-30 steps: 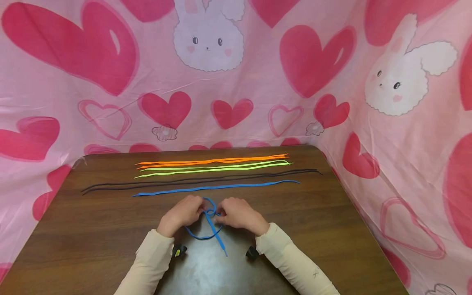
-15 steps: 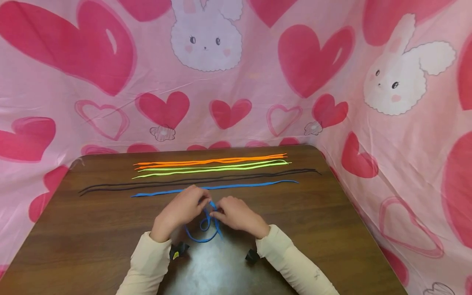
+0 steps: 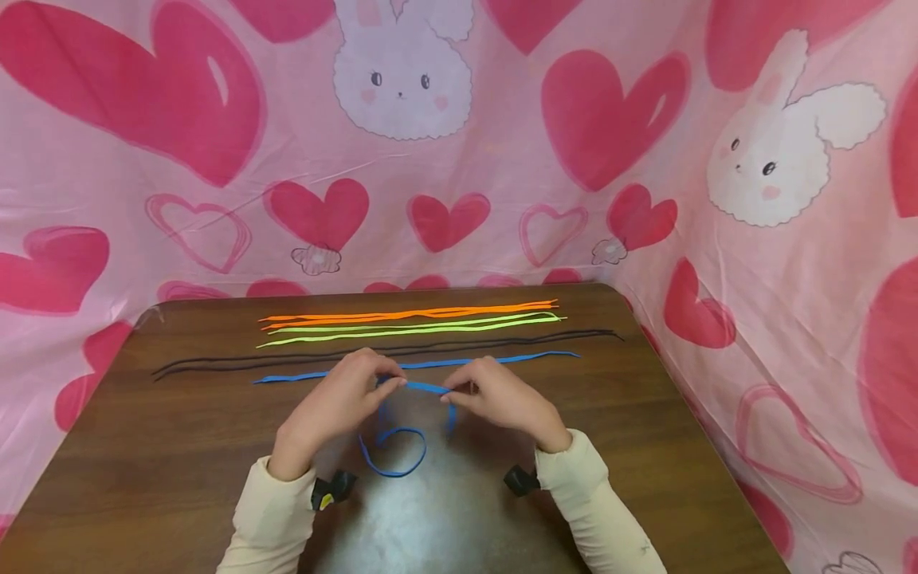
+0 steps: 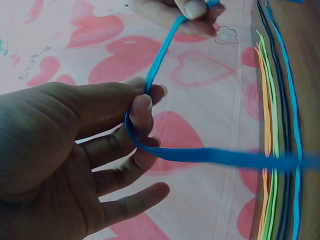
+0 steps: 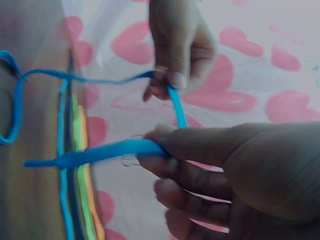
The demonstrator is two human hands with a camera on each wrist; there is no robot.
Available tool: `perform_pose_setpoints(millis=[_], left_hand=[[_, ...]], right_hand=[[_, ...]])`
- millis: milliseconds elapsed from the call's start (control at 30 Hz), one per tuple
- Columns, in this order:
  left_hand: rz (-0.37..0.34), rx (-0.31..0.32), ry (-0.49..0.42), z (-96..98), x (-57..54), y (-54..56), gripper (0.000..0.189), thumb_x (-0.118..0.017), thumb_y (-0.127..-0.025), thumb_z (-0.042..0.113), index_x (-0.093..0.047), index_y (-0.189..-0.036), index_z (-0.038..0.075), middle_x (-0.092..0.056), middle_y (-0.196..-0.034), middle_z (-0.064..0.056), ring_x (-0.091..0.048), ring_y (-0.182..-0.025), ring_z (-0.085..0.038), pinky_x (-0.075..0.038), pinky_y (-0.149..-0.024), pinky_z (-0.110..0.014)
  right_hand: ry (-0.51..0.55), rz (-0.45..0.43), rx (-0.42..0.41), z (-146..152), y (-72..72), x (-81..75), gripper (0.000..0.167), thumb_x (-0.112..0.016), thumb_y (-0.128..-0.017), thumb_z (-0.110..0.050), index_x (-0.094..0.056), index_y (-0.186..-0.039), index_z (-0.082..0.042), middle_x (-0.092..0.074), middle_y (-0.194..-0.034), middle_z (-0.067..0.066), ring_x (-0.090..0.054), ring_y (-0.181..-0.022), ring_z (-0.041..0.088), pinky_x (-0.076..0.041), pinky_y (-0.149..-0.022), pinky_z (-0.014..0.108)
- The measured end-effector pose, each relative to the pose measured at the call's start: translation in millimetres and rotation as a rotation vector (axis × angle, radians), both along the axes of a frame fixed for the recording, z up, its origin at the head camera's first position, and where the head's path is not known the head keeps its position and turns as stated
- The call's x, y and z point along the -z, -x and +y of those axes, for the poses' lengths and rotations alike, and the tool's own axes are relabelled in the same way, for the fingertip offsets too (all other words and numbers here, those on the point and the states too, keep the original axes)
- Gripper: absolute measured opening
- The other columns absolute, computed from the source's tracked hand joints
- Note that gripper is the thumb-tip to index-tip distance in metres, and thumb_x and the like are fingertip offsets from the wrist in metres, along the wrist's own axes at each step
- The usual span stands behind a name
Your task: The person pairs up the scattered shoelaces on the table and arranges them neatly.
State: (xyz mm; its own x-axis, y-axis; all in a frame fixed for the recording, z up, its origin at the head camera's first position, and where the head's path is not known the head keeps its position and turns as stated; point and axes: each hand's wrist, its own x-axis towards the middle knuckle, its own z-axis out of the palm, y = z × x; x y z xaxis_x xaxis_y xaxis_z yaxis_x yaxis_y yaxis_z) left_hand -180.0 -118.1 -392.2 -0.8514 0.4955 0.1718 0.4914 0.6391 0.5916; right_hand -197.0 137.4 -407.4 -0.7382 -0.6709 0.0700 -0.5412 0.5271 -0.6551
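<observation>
A flat blue shoelace is stretched in a short span between both hands above the table. My left hand pinches it between thumb and index finger; the other fingers are spread, as the left wrist view shows. My right hand pinches the lace near one end, and its tipped end sticks out past the fingers in the right wrist view. From the left hand the rest of the lace hangs down and curls in a loop on the table.
Beyond the hands, a second blue shoelace lies straight across the brown table. Behind it lie black laces, yellow-green laces and orange laces. A pink heart-patterned cloth hangs behind and at the right.
The small loop in the lace between the hands is gone. My hands have moved apart and up, drawing a straight span of lace between them; the right hand has shifted rightward.
</observation>
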Motion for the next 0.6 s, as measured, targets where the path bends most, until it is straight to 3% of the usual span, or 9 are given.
perform_pose_setpoints(millis=[100,233,400,500,600], left_hand=[[0.033,0.005,-0.033,-2.1,-3.6,-0.4,0.007,-0.074,-0.094,0.013,-0.079,-0.097,0.010,-0.073,-0.092,0.004,-0.063,-0.091,-0.015,-0.054,-0.079,-0.037],[0.027,0.016,-0.108,-3.6,-8.7,-0.2,0.008,-0.075,-0.092,0.012,-0.079,-0.099,0.010,-0.074,-0.095,0.004,-0.066,-0.095,-0.017,-0.055,-0.084,-0.040],[0.027,0.008,-0.185,-11.2,-13.2,-3.4,0.011,-0.077,-0.090,0.009,-0.079,-0.101,0.011,-0.075,-0.097,0.006,-0.068,-0.098,-0.015,-0.056,-0.086,-0.039],[0.045,0.001,-0.197,-16.1,-14.8,-5.3,0.013,-0.077,-0.090,0.007,-0.079,-0.102,0.011,-0.075,-0.098,0.007,-0.068,-0.097,-0.014,-0.056,-0.086,-0.038],[0.072,-0.008,-0.196,-19.3,-14.6,-6.4,0.013,-0.077,-0.089,0.006,-0.079,-0.102,0.010,-0.075,-0.098,0.006,-0.069,-0.097,-0.016,-0.056,-0.086,-0.039]], right_hand=[[0.016,0.050,-0.050,7.6,-0.5,-7.5,0.011,-0.074,-0.093,-0.009,-0.080,-0.101,-0.013,-0.071,-0.087,-0.006,-0.055,-0.073,0.005,-0.050,-0.065,0.023],[-0.006,0.079,-0.062,18.4,-3.8,-15.5,0.015,-0.073,-0.094,-0.010,-0.080,-0.107,-0.013,-0.068,-0.090,-0.004,-0.056,-0.078,0.005,-0.052,-0.070,0.026],[-0.017,0.004,-0.007,28.5,-9.5,-24.8,0.020,-0.078,-0.090,-0.011,-0.079,-0.110,-0.013,-0.074,-0.089,-0.004,-0.061,-0.074,0.007,-0.053,-0.067,0.025],[0.012,-0.054,0.045,33.7,-11.3,-30.1,0.022,-0.080,-0.088,-0.012,-0.079,-0.110,-0.013,-0.076,-0.088,-0.005,-0.066,-0.076,0.009,-0.056,-0.070,0.027],[0.030,-0.057,0.071,39.4,-12.0,-35.0,0.018,-0.081,-0.087,-0.013,-0.079,-0.105,-0.015,-0.076,-0.088,-0.006,-0.067,-0.076,0.011,-0.057,-0.071,0.030]])
